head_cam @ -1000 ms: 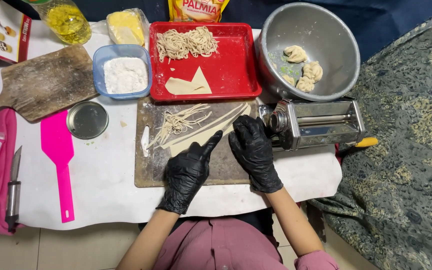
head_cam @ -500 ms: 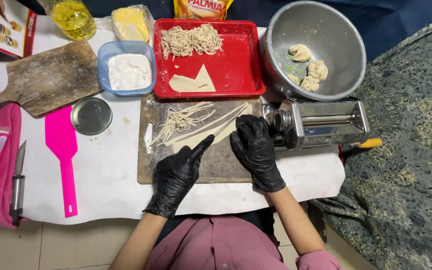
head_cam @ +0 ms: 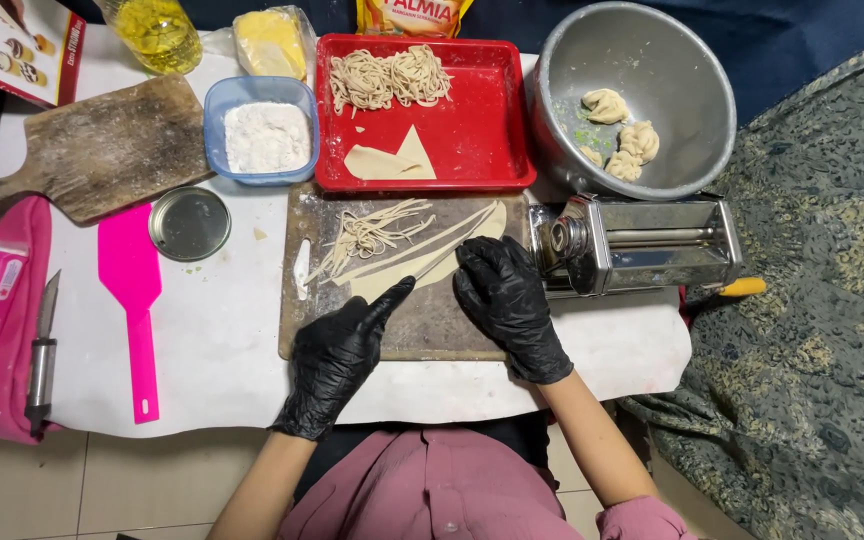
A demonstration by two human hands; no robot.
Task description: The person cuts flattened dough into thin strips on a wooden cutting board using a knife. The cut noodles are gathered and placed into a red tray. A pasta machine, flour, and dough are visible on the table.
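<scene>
1. While both hands wear black gloves, the left hand lies on the dark cutting board, its forefinger stretched out so the tip touches the lower edge of the long dough strip; its grip is apart, clamped on nothing.
2. The right hand rests on the board just beside the strip's right half, fingers curled down at the dough; whether its grip pinches the strip I cannot tell.
3. One dough strip lies slantwise across the board, from lower left up to the right, near the pasta machine.
4. One loose bunch of cut noodles lies on the board, left of the strip.
5. One red tray behind the board holds two coils of noodles and one folded dough sheet.
6. One metal bowl at the right holds four dough lumps.
7. One blue tub of flour stands left of the tray.
8. On the white tabletop lie one pink spatula, one round tin lid, one wooden board and one knife.
</scene>
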